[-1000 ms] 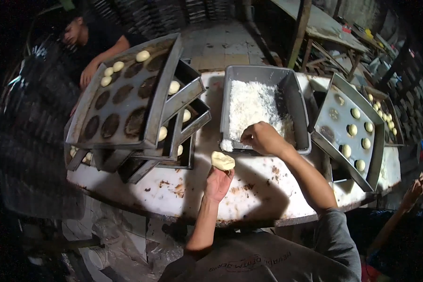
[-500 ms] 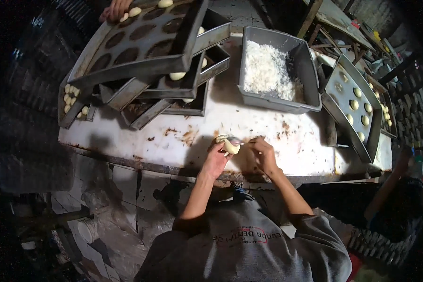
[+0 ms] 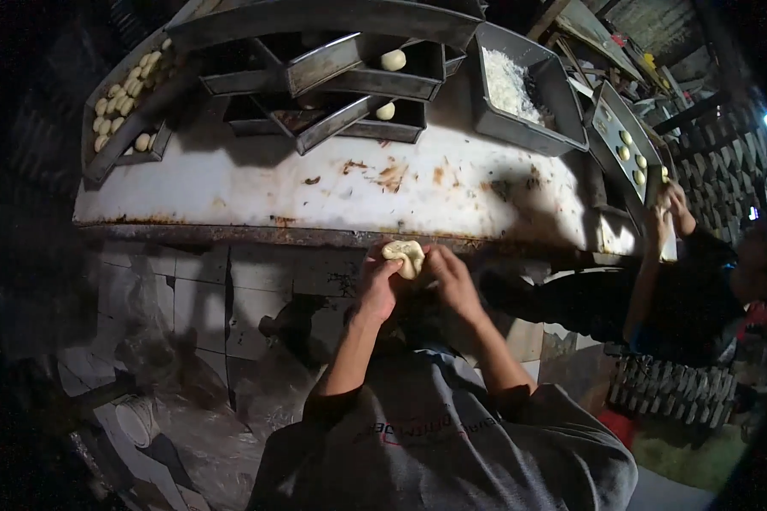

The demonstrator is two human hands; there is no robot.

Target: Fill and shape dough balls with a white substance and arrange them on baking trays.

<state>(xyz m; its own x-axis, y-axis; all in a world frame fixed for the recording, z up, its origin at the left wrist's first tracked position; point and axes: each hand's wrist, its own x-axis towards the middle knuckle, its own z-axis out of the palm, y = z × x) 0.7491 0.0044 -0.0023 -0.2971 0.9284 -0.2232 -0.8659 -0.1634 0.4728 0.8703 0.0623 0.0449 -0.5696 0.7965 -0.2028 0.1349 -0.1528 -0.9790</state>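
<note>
A soft, pale piece of dough point(image 3: 403, 258), folded with a hollow in its top, is held just off the table's near edge. My left hand point(image 3: 377, 285) wraps its left side and underside, thumb across the front. My right hand point(image 3: 453, 281) has curled fingers, the tips meeting the dough's right edge. A slight blur lies over those fingers, and no tool shows in them.
Metal trays point(image 3: 332, 129) with dough balls are stacked crosswise at the back. A tray point(image 3: 102, 166) of many balls stands left. A grey bin point(image 3: 528, 136) holds white flaky stuff. At right, a co-worker's hands point(image 3: 669, 209) reach a tray point(image 3: 618, 162) of balls.
The dough and both hands have come from over the table to its near edge. The thin spoon-like tool seen in my right hand no longer shows. The view has shifted; a co-worker's hands appear at right.
</note>
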